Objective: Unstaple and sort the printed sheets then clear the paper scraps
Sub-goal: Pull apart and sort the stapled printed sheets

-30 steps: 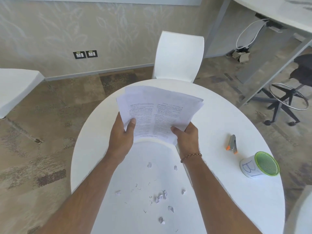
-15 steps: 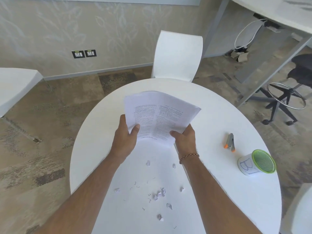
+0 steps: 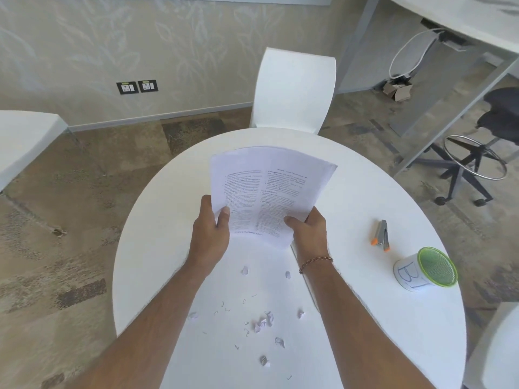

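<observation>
I grip the printed sheets (image 3: 269, 192) above the table (image 3: 365, 318), left hand (image 3: 209, 234) and right hand (image 3: 309, 234) fingers pinched on their lower corners; paper scraps (image 3: 264, 322) lie below my wrists.

1. The surface (image 3: 393, 346) was plain white.
2. The printed sheets (image 3: 269, 192) were white with columns of small black text.
3. The staple remover (image 3: 381, 232), near the right edge, was grey with orange tips.
4. The cup (image 3: 425, 269) was white with a green mesh rim and blue handwritten letters.
5. The paper scraps (image 3: 264, 324) were white; the loose staples (image 3: 224, 306) were grey.
6. The chair (image 3: 295, 88) was white.
7. The wall (image 3: 112, 37) was beige with a pale leaf pattern.
</observation>
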Demonstrator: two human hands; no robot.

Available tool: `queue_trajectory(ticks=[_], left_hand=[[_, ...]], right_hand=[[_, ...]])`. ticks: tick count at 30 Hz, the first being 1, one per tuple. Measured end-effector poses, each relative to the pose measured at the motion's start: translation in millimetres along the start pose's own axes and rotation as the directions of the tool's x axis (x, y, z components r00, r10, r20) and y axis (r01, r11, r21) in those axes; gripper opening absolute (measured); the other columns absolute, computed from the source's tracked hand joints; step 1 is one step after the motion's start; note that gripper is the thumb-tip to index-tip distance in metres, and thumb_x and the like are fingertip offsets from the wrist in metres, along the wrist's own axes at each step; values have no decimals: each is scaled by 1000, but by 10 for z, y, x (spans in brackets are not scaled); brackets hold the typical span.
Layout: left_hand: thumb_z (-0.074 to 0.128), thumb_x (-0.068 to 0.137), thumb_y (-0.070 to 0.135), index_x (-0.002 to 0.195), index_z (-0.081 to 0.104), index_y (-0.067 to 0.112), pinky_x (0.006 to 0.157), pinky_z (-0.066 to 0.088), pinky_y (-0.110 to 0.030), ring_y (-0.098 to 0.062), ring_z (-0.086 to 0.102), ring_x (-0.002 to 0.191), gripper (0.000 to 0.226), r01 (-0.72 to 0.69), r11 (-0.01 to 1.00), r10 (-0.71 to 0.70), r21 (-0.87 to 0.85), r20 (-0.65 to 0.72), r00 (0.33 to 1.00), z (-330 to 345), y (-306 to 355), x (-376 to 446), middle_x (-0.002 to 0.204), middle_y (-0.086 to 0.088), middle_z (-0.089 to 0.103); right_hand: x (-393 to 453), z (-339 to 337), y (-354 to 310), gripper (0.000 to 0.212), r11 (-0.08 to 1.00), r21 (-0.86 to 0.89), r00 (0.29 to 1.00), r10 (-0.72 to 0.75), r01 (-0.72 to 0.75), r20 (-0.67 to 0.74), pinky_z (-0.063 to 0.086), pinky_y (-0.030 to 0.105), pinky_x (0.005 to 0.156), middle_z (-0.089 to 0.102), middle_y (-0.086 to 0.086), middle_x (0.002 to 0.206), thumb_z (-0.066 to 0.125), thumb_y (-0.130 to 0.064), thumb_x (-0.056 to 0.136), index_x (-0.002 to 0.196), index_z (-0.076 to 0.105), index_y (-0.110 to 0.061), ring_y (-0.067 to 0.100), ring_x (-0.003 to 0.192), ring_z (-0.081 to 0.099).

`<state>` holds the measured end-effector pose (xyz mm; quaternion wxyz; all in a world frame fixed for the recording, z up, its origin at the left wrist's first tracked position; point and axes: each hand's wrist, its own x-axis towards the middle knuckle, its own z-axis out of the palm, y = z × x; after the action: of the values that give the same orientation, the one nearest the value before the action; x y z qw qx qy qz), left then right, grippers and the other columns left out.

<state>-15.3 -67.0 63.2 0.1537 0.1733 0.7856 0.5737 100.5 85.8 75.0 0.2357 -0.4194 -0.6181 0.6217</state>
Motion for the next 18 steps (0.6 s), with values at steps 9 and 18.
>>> queue_trajectory(ticks=[9, 18], left_hand=[[48, 102, 17, 119, 56, 29, 97, 50, -37, -13, 63, 115, 23, 173, 952, -170, -251, 33, 985, 32, -207, 43, 120, 12, 68], [46, 90, 0, 116, 54, 21, 74, 44, -24, -17, 61, 98, 34, 386, 852, -396, -355, 46, 917, 169, -267, 36, 106, 2, 66]], right_hand=[[-70, -96, -74, 14, 945, -265, 981, -190, 192, 35, 55, 34, 72, 74, -4, 81, 70, -17, 86, 100, 72, -18, 19, 75, 65], [-44, -65, -1121, 12, 268, -796, 793, -476, 543, 380, 42, 36, 56, 54, 8, 64, 52, -9, 88, 85, 61, -15, 34, 65, 51]])
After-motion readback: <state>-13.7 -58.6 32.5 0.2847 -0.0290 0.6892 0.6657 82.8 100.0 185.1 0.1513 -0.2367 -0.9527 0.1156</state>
